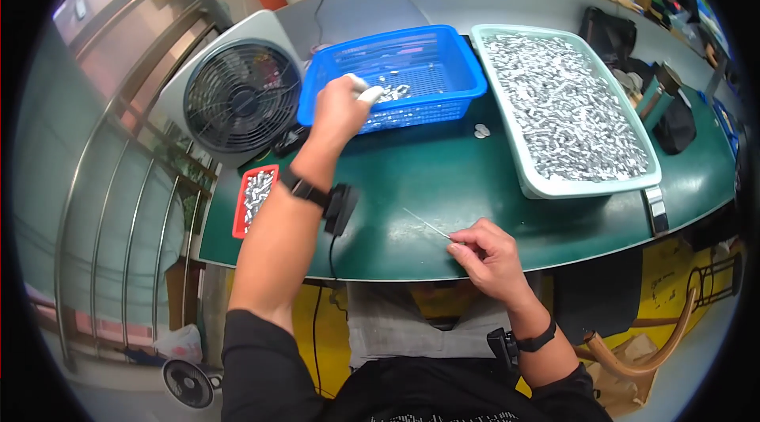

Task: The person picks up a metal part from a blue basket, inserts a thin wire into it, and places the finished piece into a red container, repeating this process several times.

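Observation:
My left hand [342,112] is over the near left rim of a blue plastic basket [467,66]. White covers sit on its fingertips, which are drawn together; anything between them is hidden. Small silvery metal parts [393,93] lie on the basket floor beside those fingertips. Close to the table's front edge, my right hand [492,257] pinches a thin metal needle tool [426,223] between thumb and fingers. Its slender shaft points up and left over the green tabletop [388,184].
A pale green tub [518,161] heaped with small metal parts stands at right. A red tray [238,216] of similar parts lies left, partly behind my forearm. A box fan [241,93] stands back left. Two pale discs [481,131] lie between basket and tub. Other people are beyond the table.

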The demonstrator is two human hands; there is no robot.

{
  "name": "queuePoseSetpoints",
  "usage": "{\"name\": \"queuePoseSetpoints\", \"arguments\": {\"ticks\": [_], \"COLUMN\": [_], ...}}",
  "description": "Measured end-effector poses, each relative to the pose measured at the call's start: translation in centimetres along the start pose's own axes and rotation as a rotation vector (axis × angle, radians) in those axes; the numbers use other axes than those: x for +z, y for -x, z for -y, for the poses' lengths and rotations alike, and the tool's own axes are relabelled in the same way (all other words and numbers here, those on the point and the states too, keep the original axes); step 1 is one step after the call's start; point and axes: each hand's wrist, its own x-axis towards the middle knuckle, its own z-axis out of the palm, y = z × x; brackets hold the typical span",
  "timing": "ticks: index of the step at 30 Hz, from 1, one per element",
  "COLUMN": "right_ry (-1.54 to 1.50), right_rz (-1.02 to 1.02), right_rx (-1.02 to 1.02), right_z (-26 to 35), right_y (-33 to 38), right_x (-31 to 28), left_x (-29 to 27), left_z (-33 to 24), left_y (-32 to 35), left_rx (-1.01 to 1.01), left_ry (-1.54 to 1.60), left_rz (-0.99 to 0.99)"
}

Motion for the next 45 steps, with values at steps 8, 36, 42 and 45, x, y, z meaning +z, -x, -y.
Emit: {"name": "queuePoseSetpoints", "arguments": {"ticks": [8,36,42,45], "right_ry": [-0.03,-0.059,-0.055,-0.043], "right_rz": [-0.02,0.007,-0.007,-0.016], "right_rx": [0.063,0.105,0.137,0.111], "right_z": [-1.2,-3.8,-4.5,-5.3], "right_y": [-0.1,-1.6,-2.3,-2.6], "right_x": [1.1,1.9,2.5,2.5], "left_x": [-9.3,-3.6,5.6,6.9], "left_z": [5.3,5.0,4.8,5.1], "left_y": [2.7,16.7,18.2,17.7], "left_rx": [-0.045,-0.306,-0.524,-0.554], "left_ry": [0.025,1.244,1.675,1.744], "left_rz": [0.102,0.041,0.218,0.217]}}
